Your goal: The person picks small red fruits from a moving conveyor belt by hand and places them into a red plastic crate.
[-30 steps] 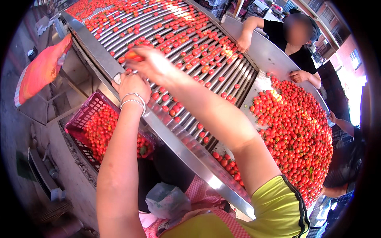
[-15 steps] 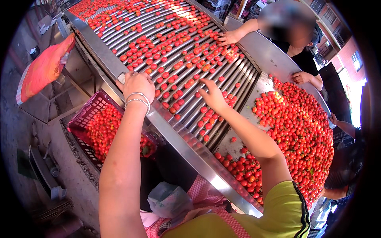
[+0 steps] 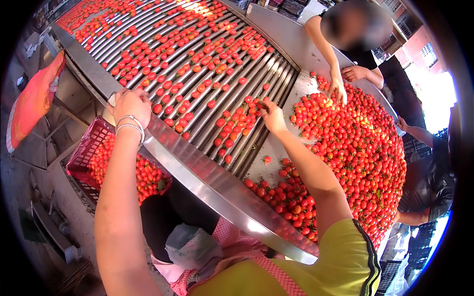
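Rows of small red cherry tomatoes (image 3: 234, 123) lie on the metal rollers (image 3: 207, 129) of a sorting conveyor. My right hand (image 3: 272, 118) is over the roller end nearest the big pile, fingers bent and apart, fingertips beside a few tomatoes. On the near metal rail (image 3: 183, 172) rests my left hand (image 3: 131, 106), its fingers curled. A small whitish thing (image 3: 112, 99) shows at its thumb side; its kind is unclear. Past the rollers, a large heap of cherry tomatoes (image 3: 363, 163) fills a metal tray (image 3: 264, 170).
Below the rail on the left stands a dark red crate (image 3: 81, 155) of tomatoes. An orange-red sack (image 3: 34, 106) hangs beside the frame. Across the machine a co-worker's hand (image 3: 337, 91) reaches into the heap, the other hand (image 3: 355, 73) near the tray's edge. Another person's arm (image 3: 417, 132) shows farther right.
The view has shifted, moving the scene left. My right hand has moved right across the rollers, toward the tray. The co-worker's hand has gone from the rollers to the heap. My left hand stays at the rail.
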The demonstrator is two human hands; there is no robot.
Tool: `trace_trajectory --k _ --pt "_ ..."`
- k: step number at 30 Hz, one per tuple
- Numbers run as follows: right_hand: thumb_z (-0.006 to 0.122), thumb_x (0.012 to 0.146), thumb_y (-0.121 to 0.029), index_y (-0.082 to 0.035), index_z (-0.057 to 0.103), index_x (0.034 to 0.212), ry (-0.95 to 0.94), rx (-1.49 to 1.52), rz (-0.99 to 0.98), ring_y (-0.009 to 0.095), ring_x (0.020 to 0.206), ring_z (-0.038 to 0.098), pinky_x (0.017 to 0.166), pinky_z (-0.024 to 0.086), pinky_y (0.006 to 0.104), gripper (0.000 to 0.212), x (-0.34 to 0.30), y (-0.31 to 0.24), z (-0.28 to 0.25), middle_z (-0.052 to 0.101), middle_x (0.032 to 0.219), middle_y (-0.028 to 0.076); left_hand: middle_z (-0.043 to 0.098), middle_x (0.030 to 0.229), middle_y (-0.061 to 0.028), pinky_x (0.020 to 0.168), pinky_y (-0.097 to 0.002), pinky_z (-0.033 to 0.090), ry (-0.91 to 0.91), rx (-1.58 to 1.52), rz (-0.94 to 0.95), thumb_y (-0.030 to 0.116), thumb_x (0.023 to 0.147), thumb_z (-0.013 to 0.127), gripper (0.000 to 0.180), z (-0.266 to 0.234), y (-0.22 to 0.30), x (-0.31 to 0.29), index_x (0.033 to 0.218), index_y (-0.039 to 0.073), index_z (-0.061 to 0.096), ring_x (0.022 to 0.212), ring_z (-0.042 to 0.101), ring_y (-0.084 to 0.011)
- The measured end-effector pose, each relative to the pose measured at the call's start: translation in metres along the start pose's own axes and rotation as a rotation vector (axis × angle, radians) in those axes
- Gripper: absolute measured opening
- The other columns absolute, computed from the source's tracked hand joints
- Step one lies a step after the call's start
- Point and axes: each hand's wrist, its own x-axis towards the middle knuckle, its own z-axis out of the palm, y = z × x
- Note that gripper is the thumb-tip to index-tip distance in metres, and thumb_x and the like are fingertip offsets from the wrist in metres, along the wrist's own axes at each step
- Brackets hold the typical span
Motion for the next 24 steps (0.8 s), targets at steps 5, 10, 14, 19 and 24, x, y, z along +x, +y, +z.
trace_trajectory --k 5,10,14,19,24 --pt "0.063 0.082 -0.009 -0.003 0.061 0.110 -0.100 -0.118 -0.244 0.031 0.092 0.064 0.081 0.049 0.0356 0.029 0.000 -0.026 0.034 0.064 0.097 0.019 0.065 0.112 -0.0049 0.108 -0.0623 0.017 0.004 0.010 0.000 0.023 0.082 0.060 0.015 0.006 0.000 0.000 0.091 0.021 0.072 0.125 0.044 -0.0215" --pt "0.063 0.083 -0.010 -0.005 0.060 0.113 -0.214 -0.329 -0.167 0.031 0.091 0.063 0.082 0.049 0.0371 0.031 0.017 -0.028 0.052 0.064 0.097 0.019 0.057 0.124 -0.0099 0.108 -0.0591 0.020 -0.061 0.059 -0.014 0.029 0.087 0.056 0.020 0.000 0.006 -0.004 0.098 0.024 0.071 0.126 0.044 -0.0236" --pt "0.056 0.090 -0.008 0.003 0.058 0.111 -0.157 0.457 0.156 0.021 0.077 0.063 0.069 0.050 0.0311 0.024 0.030 0.005 0.034 0.066 0.084 0.010 0.058 0.123 -0.0102 0.107 -0.0591 0.021 -0.073 0.044 0.002 0.029 0.086 0.056 0.020 0.001 0.016 -0.006 0.098 0.023 0.071 0.125 0.044 -0.0238" --pt "0.048 0.094 -0.010 0.002 0.051 0.114 0.044 1.296 0.533 0.029 0.100 0.062 0.090 0.052 0.0391 0.023 0.036 0.013 -0.012 0.060 0.105 0.015 0.063 0.115 -0.0089 0.108 -0.0607 0.017 0.021 0.000 -0.013 0.024 0.085 0.054 0.021 0.012 0.007 -0.008 0.094 0.020 0.072 0.124 0.045 -0.0234" --pt "0.054 0.093 -0.012 -0.005 0.055 0.103 0.135 0.863 0.661 0.023 0.081 0.064 0.070 0.056 0.0352 0.012 0.031 0.040 -0.016 0.061 0.093 0.008 0.065 0.113 -0.0075 0.108 -0.0602 0.019 0.005 0.003 -0.020 0.024 0.085 0.054 0.021 0.012 0.010 -0.012 0.095 0.019 0.072 0.124 0.045 -0.0237"
